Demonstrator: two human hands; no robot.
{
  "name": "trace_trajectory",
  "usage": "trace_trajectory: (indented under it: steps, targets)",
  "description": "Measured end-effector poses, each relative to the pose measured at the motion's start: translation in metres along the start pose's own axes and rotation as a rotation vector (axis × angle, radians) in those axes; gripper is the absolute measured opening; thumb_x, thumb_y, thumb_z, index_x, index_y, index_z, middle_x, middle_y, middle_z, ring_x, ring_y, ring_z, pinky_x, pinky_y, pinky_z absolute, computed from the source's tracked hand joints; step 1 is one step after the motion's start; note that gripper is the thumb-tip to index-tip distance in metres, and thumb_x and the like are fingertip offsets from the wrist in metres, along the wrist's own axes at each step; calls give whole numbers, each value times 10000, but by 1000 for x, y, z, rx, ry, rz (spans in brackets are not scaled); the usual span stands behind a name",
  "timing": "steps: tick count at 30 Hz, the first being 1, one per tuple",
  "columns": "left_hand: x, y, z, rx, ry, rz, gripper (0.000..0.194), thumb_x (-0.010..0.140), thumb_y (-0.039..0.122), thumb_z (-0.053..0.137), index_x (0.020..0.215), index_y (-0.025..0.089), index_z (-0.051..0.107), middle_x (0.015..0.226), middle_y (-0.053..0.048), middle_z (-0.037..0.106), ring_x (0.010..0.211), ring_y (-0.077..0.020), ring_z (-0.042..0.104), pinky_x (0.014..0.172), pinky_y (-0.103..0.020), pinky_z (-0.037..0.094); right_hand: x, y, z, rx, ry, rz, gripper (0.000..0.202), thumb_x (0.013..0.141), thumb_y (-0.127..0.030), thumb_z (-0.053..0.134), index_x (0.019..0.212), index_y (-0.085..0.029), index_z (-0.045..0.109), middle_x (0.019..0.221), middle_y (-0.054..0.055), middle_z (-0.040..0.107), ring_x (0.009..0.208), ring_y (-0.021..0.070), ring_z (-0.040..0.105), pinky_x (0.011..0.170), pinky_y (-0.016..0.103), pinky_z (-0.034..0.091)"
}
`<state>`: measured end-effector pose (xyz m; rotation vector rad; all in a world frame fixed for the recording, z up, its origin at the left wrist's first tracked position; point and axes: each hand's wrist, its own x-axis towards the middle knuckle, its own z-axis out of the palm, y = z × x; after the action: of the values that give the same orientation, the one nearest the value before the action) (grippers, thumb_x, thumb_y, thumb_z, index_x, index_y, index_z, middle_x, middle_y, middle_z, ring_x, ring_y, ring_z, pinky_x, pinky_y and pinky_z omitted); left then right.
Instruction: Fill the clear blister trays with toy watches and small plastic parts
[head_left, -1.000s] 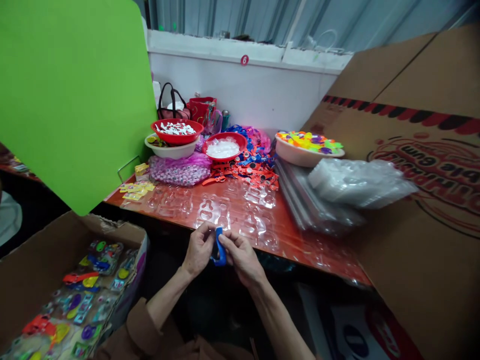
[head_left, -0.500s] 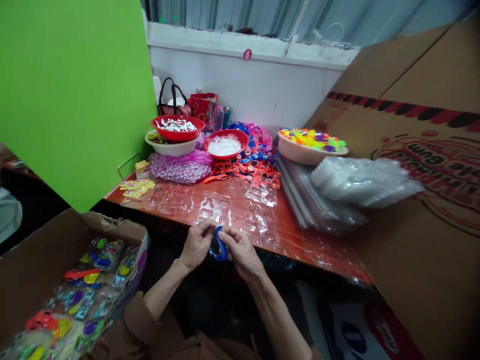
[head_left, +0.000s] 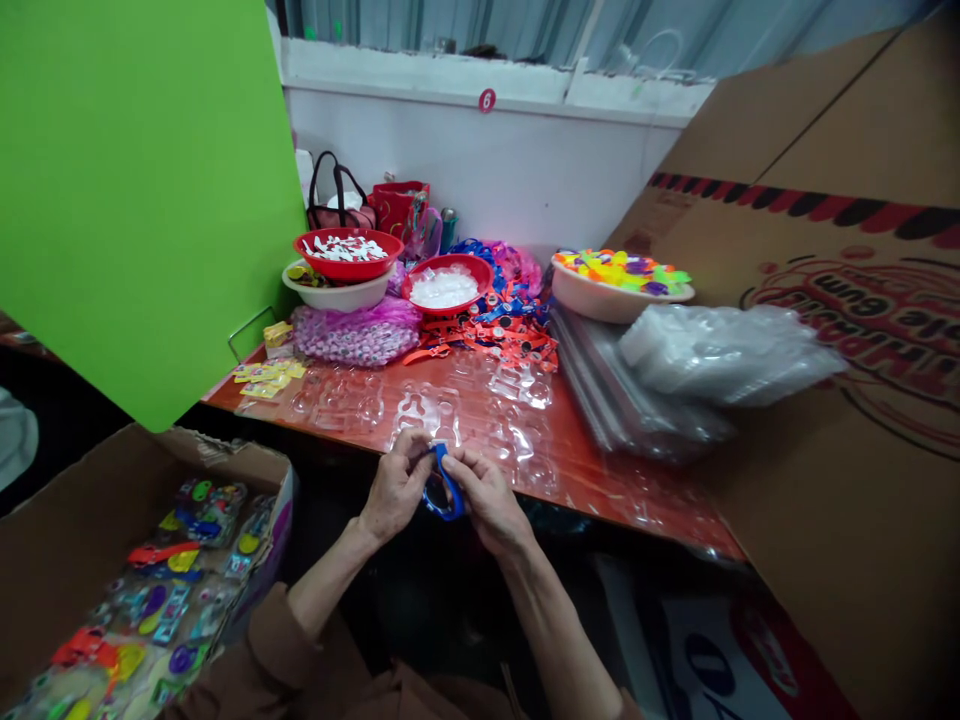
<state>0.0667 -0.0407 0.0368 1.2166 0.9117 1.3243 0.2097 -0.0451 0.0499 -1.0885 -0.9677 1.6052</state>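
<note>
A blue toy watch band (head_left: 453,500), bent into a loop, is held in front of the table edge. My left hand (head_left: 395,490) pinches one side of it, and my right hand (head_left: 491,500) grips the other near the top. Just beyond my hands, clear plastic blister trays (head_left: 427,408) lie on the red-brown table (head_left: 600,492). Behind them is a pile of orange and blue watches (head_left: 517,335). A red bowl of clear-white pieces (head_left: 412,298) stands beside the pile.
Yellow packets (head_left: 270,378) and a purple mesh bag (head_left: 356,335) lie at left, near stacked bowls (head_left: 337,297). At right are a bowl of colourful pieces (head_left: 622,300) and plastic bags (head_left: 720,355). An open carton (head_left: 277,475) holds packed toys at lower left; a green panel (head_left: 150,200) rises above.
The blue loop has turned slightly and its opening shows more. My fingers have shifted a little on it. The camera view has moved slightly.
</note>
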Motion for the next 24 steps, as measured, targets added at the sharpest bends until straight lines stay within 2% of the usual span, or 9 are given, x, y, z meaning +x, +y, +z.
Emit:
trace_trajectory:
  steps: [4, 6, 9, 12, 15, 16, 18, 20, 24]
  targets:
    - [0, 1, -2, 63, -45, 13, 26, 879, 227, 696, 895, 207, 691, 796, -6, 666, 728, -154, 609, 723, -222, 449, 1, 1, -5, -22, -12, 13, 449, 675, -546, 853, 736, -162, 627, 562, -41, 567, 468, 58, 444, 439, 171, 328]
    - [2, 3, -5, 132, -90, 53, 57, 898, 221, 669, 902, 207, 723, 796, -7, 658, 728, -153, 590, 730, -223, 439, 1, 2, -8, -33, -1, 2, 457, 674, -552, 855, 753, -165, 624, 575, -36, 585, 476, 62, 462, 450, 174, 351]
    - [4, 4, -9, 193, -143, 75, 123, 930, 236, 626, 896, 206, 740, 790, -12, 656, 729, -153, 583, 737, -226, 438, 2, 6, -11, -52, 44, -103, 430, 716, -517, 845, 924, -194, 652, 573, -66, 572, 492, 73, 485, 484, 181, 390]
    - [3, 1, -9, 184, -218, 41, 192, 965, 271, 582, 868, 192, 727, 785, -24, 656, 735, -150, 600, 751, -233, 463, 4, 6, -15, -70, 13, -148, 461, 744, -489, 832, 1082, -211, 689, 603, -63, 588, 521, 88, 514, 500, 196, 409]
    - [1, -4, -7, 3, -215, -102, 116, 914, 294, 671, 977, 201, 701, 892, -41, 675, 821, -172, 644, 754, -260, 529, 7, 2, -20, -58, 17, -118, 400, 707, -496, 850, 944, -188, 755, 753, 8, 691, 633, 125, 599, 586, 235, 480]
    - [0, -5, -6, -90, -216, -189, 198, 884, 305, 711, 1059, 217, 680, 940, -47, 677, 829, -187, 659, 712, -278, 558, 8, -1, -22, -57, 47, -132, 373, 704, -491, 852, 908, -192, 765, 785, 17, 699, 665, 134, 611, 617, 245, 495]
    - [-2, -5, -3, -268, -273, -380, 369, 857, 347, 745, 1186, 237, 619, 958, -58, 672, 738, -196, 676, 557, -290, 578, 9, -6, -26, -99, 106, -217, 301, 732, -470, 835, 862, -205, 774, 812, 18, 680, 704, 138, 603, 626, 241, 492]
    - [-3, -3, 2, -392, -349, -514, 382, 869, 375, 734, 1189, 210, 606, 913, -65, 669, 643, -178, 665, 478, -282, 572, 10, -11, -28, -181, 128, -344, 230, 770, -438, 810, 818, -216, 776, 857, 21, 640, 739, 136, 581, 607, 226, 473]
    - [-2, 0, 13, -591, -382, -571, 386, 853, 376, 771, 1163, 199, 624, 885, -57, 679, 678, -186, 700, 502, -257, 581, 14, -19, -29, -251, 61, -489, 153, 823, -391, 765, 834, -239, 783, 908, 26, 598, 758, 135, 566, 587, 222, 465]
